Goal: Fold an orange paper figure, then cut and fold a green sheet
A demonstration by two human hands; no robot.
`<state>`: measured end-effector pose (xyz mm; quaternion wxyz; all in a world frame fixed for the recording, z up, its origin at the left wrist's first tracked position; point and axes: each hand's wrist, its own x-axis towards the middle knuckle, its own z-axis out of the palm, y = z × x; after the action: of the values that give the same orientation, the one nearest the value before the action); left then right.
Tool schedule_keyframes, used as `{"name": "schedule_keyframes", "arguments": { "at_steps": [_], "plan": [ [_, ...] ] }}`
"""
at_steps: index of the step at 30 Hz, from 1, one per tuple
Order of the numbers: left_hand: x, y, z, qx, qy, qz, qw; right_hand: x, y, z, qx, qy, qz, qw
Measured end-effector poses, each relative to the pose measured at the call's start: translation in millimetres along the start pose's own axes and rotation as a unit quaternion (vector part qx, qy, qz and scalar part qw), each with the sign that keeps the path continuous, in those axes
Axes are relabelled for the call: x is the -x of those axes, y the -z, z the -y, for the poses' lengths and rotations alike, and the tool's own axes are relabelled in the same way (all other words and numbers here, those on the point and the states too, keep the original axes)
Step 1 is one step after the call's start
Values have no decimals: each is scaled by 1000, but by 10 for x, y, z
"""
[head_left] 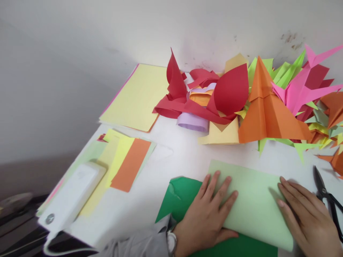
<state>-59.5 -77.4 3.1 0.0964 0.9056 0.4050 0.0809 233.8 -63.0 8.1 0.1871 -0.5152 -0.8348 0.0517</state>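
— Nearest the camera were the bare left hand (209, 210) and bare right hand (308, 214). What was their grip state?

— Left: fingers spread apart, palm down, clamped on nothing. Right: fingers extended, thumb apart from them, resting at the sheet's right edge; no pinch was visible.

— List the parts, largest first.

— White tabletop (184, 153), the base surface. At its far left lay the pale yellow rectangular paper stack (134, 96).

— Position of the worked piece?

— The pale green rectangular paper sheet (257, 196) lay flat at front right, between the hands, partly covering a dark green paper sheet (235, 246).

— Remaining parts?

— An orange folded-paper plane (264, 114) leaned behind it, beside curled red paper shapes (232, 89). At left were a white oblong device with a cable (72, 192) and an orange paper strip (131, 164). Black-handled scissors (324, 192) lay just beside the right hand.
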Motion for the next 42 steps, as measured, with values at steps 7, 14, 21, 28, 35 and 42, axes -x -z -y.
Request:
{"name": "schedule_keyframes", "arguments": {
  "at_steps": [7, 14, 21, 28, 35, 42],
  "plan": [
    [17, -16, -15, -10, -3, -5, 1000, 10, -1, -2, 0, -5, 5, 1000],
    [15, 8, -20, -12, -10, -5, 1000, 2, -2, 10, -1, -6, 1, 1000],
    [6, 24, -36, -26, -14, -10, 1000, 8, -5, -4, 0, 1, 4, 1000],
    [15, 17, -37, -18, -17, -14, 1000, 8, -7, -3, -2, -1, 4, 1000],
    [18, 15, -17, 10, -9, -5, 1000, 16, -3, -6, 3, 4, 8, 1000],
    [1, 34, -21, -2, -12, -8, 1000, 28, -5, -17, 3, 6, 9, 1000]
  ]
}}
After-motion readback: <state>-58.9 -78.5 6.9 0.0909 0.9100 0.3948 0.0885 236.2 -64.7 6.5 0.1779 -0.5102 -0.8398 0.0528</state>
